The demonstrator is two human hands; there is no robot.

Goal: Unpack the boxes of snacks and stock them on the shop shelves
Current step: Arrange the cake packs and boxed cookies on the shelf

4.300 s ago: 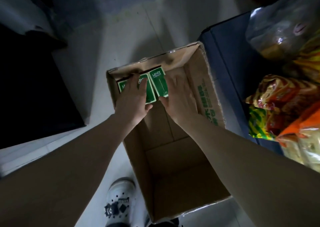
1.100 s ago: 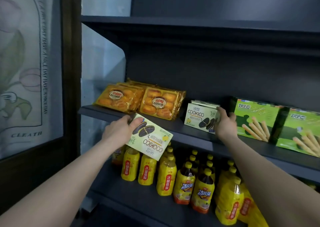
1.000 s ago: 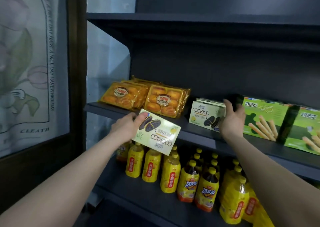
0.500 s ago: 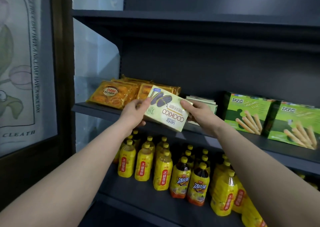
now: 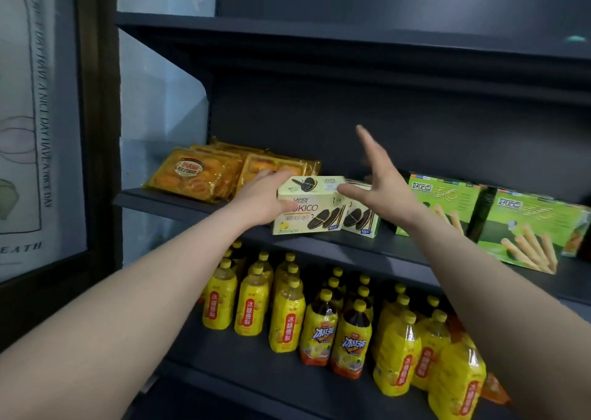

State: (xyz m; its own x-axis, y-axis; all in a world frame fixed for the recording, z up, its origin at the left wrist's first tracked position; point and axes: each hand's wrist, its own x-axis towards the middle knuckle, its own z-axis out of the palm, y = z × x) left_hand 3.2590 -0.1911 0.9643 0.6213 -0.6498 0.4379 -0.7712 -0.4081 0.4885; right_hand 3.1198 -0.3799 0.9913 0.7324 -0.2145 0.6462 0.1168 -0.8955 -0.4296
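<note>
Cookie boxes on view: two. The nearer cookie box [image 5: 308, 208] stands upright on its long edge on the middle shelf [image 5: 166, 199]. It sits between the orange packets [image 5: 192, 176] and the second cookie box [image 5: 361, 219], just beside the latter. It is pale yellow-green card, printed with dark sandwich biscuits on front and top; the front lettering is partly covered.

The left hand [image 5: 260, 200] grasps its left end, thumb across the front face. The right hand [image 5: 382, 179] is released, fingers spread, above the two boxes; whether its thumb touches the nearer one cannot be told.

Orange packets: two stacks. Green biscuit-stick boxes [image 5: 537, 227]: two, right of the cookies. Lower shelf [image 5: 256, 378]: yellow-capped bottles [image 5: 286, 320] in overlapping rows, count not determinable.
</note>
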